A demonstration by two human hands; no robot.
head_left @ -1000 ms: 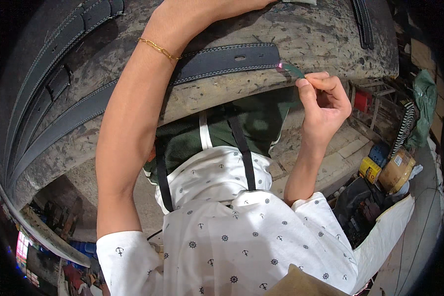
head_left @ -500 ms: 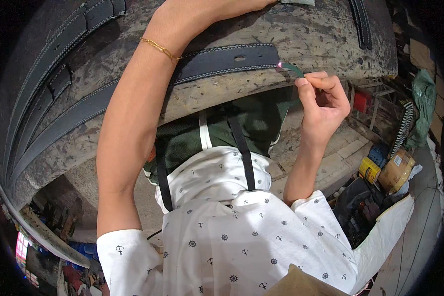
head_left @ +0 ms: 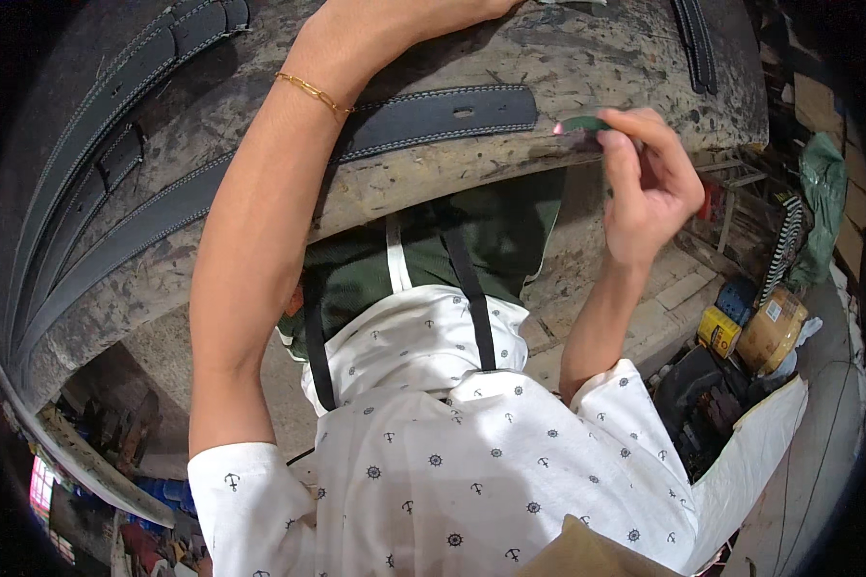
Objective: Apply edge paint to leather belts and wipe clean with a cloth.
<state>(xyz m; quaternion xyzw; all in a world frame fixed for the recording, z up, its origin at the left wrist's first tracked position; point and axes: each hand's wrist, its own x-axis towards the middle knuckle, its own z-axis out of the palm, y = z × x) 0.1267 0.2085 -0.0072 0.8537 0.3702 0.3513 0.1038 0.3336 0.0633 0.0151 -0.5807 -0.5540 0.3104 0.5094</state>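
Note:
A curved green piece, like a bit of mosquito coil (head_left: 585, 124), has a pinkish glowing tip. My right hand (head_left: 649, 173) pinches it between thumb and fingers, just right of a belt strap's end and apart from it. That dark grey strap (head_left: 404, 123) has pale stitching along both edges and an oval slot near its end; it lies across the worn bench and passes under my left forearm. My left hand (head_left: 462, 12) reaches to the top edge of the picture, close to a small pale piece (head_left: 575, 2); its fingers are mostly cut off from view.
More stitched straps (head_left: 106, 106) lie along the bench's left side, and another (head_left: 695, 48) at the upper right. The stained bench top (head_left: 616, 58) curves in front of me. A cardboard box (head_left: 772, 332), a yellow box (head_left: 719, 332) and a green bag (head_left: 818, 207) are at the right.
My right hand has drawn the green coil piece slightly right, and its glowing tip has come away from the strap's end. My left arm stays nearly still.

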